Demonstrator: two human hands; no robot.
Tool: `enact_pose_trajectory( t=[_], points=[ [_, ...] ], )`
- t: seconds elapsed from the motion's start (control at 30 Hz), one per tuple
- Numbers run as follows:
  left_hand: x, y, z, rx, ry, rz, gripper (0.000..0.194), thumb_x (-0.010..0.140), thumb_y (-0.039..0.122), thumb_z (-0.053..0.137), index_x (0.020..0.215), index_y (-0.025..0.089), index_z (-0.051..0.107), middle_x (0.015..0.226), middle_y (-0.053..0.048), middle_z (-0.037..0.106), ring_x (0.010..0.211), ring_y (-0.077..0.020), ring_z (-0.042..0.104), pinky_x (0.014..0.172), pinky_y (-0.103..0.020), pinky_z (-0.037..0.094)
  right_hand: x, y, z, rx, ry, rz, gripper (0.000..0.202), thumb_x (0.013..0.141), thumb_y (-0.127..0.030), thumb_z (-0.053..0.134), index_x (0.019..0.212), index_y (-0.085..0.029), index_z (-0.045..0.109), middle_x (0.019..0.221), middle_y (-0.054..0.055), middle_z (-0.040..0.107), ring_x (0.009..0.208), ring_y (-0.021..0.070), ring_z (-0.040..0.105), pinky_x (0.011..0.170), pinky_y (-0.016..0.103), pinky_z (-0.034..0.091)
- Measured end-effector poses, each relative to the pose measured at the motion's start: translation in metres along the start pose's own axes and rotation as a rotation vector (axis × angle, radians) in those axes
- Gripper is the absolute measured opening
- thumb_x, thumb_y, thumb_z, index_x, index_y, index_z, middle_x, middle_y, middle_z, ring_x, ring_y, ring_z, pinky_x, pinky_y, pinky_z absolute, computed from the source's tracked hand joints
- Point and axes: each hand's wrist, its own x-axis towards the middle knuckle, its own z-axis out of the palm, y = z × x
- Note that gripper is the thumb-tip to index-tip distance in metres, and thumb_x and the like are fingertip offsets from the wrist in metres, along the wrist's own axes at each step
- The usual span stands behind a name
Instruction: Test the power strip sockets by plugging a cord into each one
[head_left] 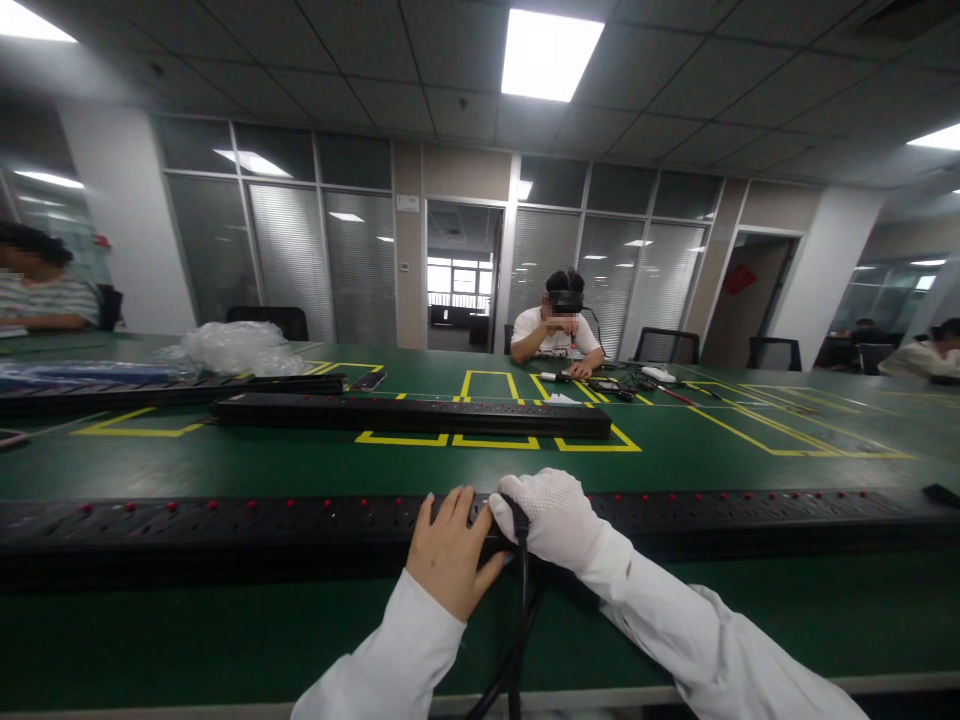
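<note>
A long black power strip with a row of red buttons lies across the green table in front of me. My left hand is bare and rests on the strip near its middle, fingers apart. Just to its right, my right hand, in a white dotted glove, grips a black plug at the strip's top face. From the plug a black cable hangs down over the table's near edge, crossing a second cable. The plug's prongs are hidden.
Behind the strip lies another black power strip. Further left are dark bars and clear plastic wrap. Across the table sits a person in a headset, near cables and a white adapter. Other people sit at both sides.
</note>
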Motion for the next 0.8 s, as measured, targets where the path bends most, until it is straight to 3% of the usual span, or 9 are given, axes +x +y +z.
enact_pose_trajectory(
  t=[0.43, 0.8],
  points=[
    [-0.0002, -0.0002, -0.0001, 0.037, 0.015, 0.009, 0.045, 0.071, 0.043, 0.052, 0.113, 0.028, 0.048, 0.114, -0.009, 0.053, 0.108, -0.0277, 0.044, 0.092, -0.049, 0.028, 0.0007, 0.0072, 0.0063, 0.105, -0.045, 0.102, 0.033, 0.087, -0.042, 0.03, 0.079, -0.023, 0.055, 0.056, -0.002, 0.057, 0.054, 0.01, 0.05, 0.053, 0.022, 0.021],
    [-0.0002, -0.0008, -0.0008, 0.023, 0.008, 0.018, 0.042, 0.07, 0.041, 0.053, 0.109, 0.025, 0.05, 0.115, -0.01, 0.052, 0.108, -0.0284, 0.044, 0.092, -0.049, 0.028, -0.003, 0.0007, 0.0024, 0.011, -0.007, 0.033, 0.035, 0.086, -0.041, 0.028, 0.076, -0.021, 0.055, 0.063, 0.001, 0.058, 0.059, 0.0125, 0.05, 0.059, 0.025, 0.023]
  ],
)
